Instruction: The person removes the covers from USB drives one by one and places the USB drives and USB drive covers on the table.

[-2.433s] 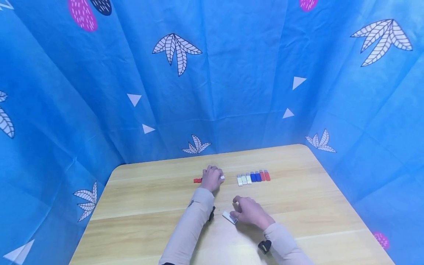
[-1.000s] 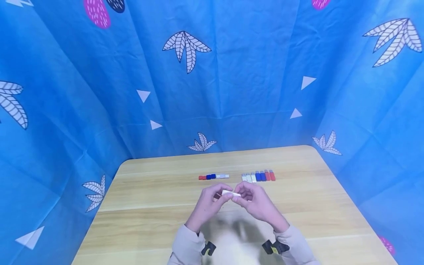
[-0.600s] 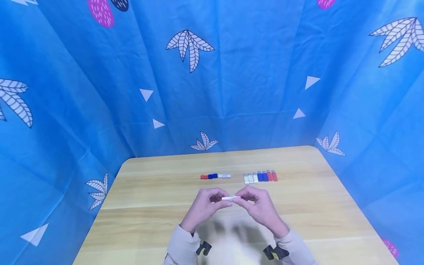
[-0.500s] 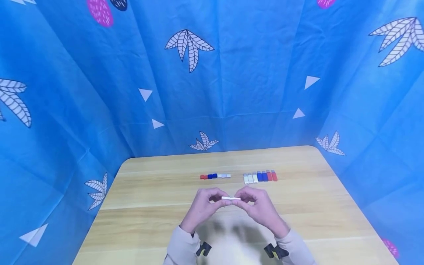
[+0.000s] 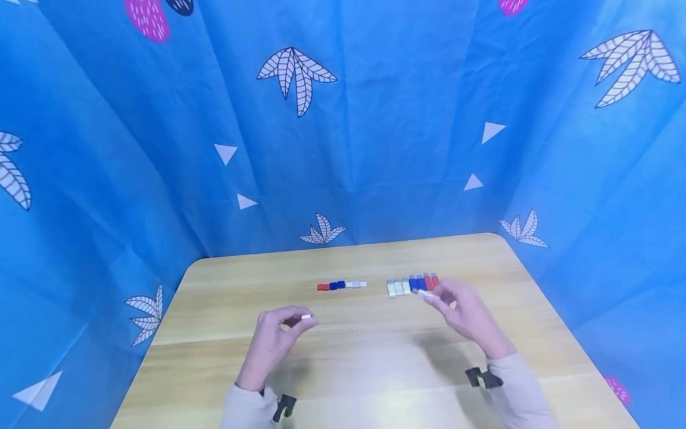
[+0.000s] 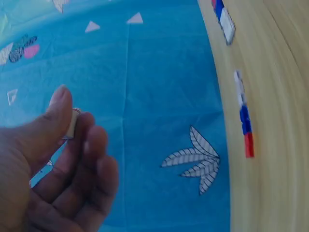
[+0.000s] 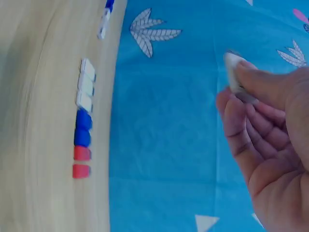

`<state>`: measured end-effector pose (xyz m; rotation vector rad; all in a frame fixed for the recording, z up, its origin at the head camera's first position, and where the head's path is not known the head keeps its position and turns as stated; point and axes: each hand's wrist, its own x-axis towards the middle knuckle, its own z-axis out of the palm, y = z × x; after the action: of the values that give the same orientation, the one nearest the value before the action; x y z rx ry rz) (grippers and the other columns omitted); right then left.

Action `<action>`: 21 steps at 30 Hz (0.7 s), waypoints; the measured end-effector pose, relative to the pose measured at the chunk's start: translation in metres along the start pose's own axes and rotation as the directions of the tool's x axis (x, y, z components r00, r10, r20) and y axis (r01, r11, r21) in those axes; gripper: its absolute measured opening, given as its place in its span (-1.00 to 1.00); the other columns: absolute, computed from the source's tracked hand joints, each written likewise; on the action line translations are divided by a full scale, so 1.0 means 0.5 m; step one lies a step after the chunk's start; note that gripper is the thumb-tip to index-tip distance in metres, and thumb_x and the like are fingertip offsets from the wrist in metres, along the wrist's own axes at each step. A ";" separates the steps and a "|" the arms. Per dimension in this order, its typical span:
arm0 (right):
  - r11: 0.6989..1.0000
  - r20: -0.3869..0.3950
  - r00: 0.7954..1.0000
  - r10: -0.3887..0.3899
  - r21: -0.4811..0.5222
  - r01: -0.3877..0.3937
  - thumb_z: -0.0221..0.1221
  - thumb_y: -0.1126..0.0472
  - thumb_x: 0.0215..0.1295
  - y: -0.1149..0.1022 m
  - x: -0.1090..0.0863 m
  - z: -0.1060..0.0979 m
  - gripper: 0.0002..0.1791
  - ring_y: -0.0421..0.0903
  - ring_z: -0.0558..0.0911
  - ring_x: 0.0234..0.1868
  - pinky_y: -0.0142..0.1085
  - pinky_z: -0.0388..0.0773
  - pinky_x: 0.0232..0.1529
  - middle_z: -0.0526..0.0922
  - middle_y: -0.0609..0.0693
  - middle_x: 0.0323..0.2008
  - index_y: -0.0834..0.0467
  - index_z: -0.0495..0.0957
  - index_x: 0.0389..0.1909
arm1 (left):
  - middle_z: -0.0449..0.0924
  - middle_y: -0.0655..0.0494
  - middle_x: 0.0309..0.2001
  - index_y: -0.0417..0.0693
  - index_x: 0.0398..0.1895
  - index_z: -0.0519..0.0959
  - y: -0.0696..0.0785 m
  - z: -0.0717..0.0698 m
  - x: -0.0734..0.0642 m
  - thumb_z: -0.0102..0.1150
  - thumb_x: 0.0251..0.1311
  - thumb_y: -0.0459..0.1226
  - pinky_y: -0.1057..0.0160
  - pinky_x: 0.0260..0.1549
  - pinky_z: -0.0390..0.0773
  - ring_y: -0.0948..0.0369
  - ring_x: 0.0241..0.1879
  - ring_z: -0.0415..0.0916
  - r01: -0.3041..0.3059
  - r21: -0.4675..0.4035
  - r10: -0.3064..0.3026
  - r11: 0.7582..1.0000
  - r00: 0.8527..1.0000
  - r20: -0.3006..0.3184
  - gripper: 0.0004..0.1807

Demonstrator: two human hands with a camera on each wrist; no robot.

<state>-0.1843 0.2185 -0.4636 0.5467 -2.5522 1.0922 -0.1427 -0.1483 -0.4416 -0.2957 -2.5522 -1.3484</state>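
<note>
My left hand (image 5: 270,342) pinches a small white cap (image 6: 73,124) between thumb and index finger, above the left middle of the table. In my right hand (image 5: 474,316) a white USB flash drive (image 7: 233,72) is gripped between thumb and fingers, its metal plug pointing left in the head view. That hand hovers just in front of a row of capless flash drives, white (image 5: 399,288), blue (image 5: 417,283) and red (image 5: 431,281), lying side by side. Left of them lies a line of loose caps, red (image 5: 323,287), blue (image 5: 337,285) and white (image 5: 356,284).
The wooden table (image 5: 225,310) has rounded far corners. Blue patterned curtains (image 5: 375,149) hang behind it and along both sides. Dark wrist straps (image 5: 484,378) are worn over light sleeves.
Both hands pinched the white flash drive together; its cap has come off. My left hand has moved left with the cap, my right hand right and forward with the drive.
</note>
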 end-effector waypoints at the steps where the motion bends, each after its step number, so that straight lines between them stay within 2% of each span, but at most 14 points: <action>1: 0.999 0.018 0.999 0.050 -0.009 -0.050 0.35 0.23 0.28 0.006 0.006 -0.003 -0.83 -0.34 0.55 -0.44 -0.40 0.56 -0.40 0.63 -0.16 -0.50 0.04 0.54 -0.43 | 0.80 0.18 -0.38 0.11 -0.31 0.79 -0.005 -0.008 0.000 0.47 0.08 -0.28 0.41 -0.38 0.63 0.40 -0.44 0.62 0.025 0.002 -0.025 1.000 1.000 0.014 -0.89; 5: 0.987 0.055 0.986 0.158 0.001 -0.158 0.28 0.07 0.38 0.016 0.031 0.024 -0.78 -0.25 0.56 -0.43 -0.38 0.57 -0.37 0.64 -0.07 -0.48 0.07 0.51 -0.37 | 0.83 0.05 -0.23 0.06 -0.16 0.79 -0.019 -0.007 0.000 0.41 0.18 -0.15 0.41 -0.40 0.67 0.35 -0.46 0.69 0.048 -0.036 -0.043 0.998 0.991 0.127 -0.81; 7: 0.975 0.051 0.975 0.217 0.033 -0.219 0.27 0.07 0.39 0.016 0.042 0.049 -0.77 -0.21 0.57 -0.42 -0.41 0.56 -0.38 0.66 -0.03 -0.47 0.10 0.51 -0.37 | 0.83 0.05 -0.26 0.05 -0.15 0.79 -0.023 0.002 -0.002 0.40 0.20 -0.18 0.41 -0.44 0.66 0.34 -0.49 0.69 0.043 -0.028 -0.039 0.999 0.989 0.142 -0.82; 10: 0.933 0.072 0.941 0.330 0.126 -0.337 0.26 0.12 0.39 0.016 0.061 0.088 -0.80 -0.08 0.64 -0.38 -0.40 0.60 -0.38 0.70 0.10 -0.40 0.18 0.54 -0.30 | 0.82 0.12 -0.32 0.03 -0.11 0.78 -0.021 0.014 -0.006 0.35 0.24 -0.24 0.43 -0.44 0.63 0.37 -0.48 0.65 0.002 0.017 -0.004 1.000 0.991 0.135 -0.82; 14: 0.836 0.153 0.869 0.470 0.238 -0.494 0.24 0.22 0.40 0.019 0.084 0.142 -0.83 0.06 0.73 -0.32 -0.35 0.68 -0.38 0.74 0.21 -0.28 0.27 0.57 -0.15 | 0.65 0.23 -0.43 -0.05 0.10 0.70 -0.014 0.028 -0.009 0.22 0.37 -0.30 0.44 -0.41 0.58 0.44 -0.49 0.49 -0.060 0.081 0.046 0.995 0.986 0.161 -0.72; 17: 0.776 0.199 0.813 0.547 0.246 -0.581 0.24 0.28 0.37 0.024 0.092 0.178 -0.84 0.05 0.75 -0.33 -0.28 0.70 -0.36 0.76 0.23 -0.25 0.29 0.58 -0.12 | 0.44 0.27 -0.47 -0.11 0.25 0.60 -0.009 0.040 -0.011 0.11 0.44 -0.33 0.45 -0.43 0.51 0.47 -0.48 0.33 -0.116 0.126 0.092 0.985 0.979 0.183 -0.64; 21: 0.727 0.218 0.757 0.616 0.211 -0.653 0.24 0.37 0.27 0.029 0.093 0.216 -0.88 0.08 0.72 -0.15 -0.15 0.71 -0.13 0.73 0.25 -0.08 0.27 0.62 -0.19 | 0.39 0.27 -0.41 -0.11 0.32 0.53 -0.004 0.053 -0.017 0.07 0.46 -0.38 0.47 -0.42 0.47 0.46 -0.42 0.25 -0.167 0.166 0.138 0.972 0.975 0.175 -0.60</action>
<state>-0.2460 0.1378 -0.5245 -0.2680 -2.7967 1.7042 -0.1380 -0.1281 -0.4600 -0.5766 -2.6961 -1.0703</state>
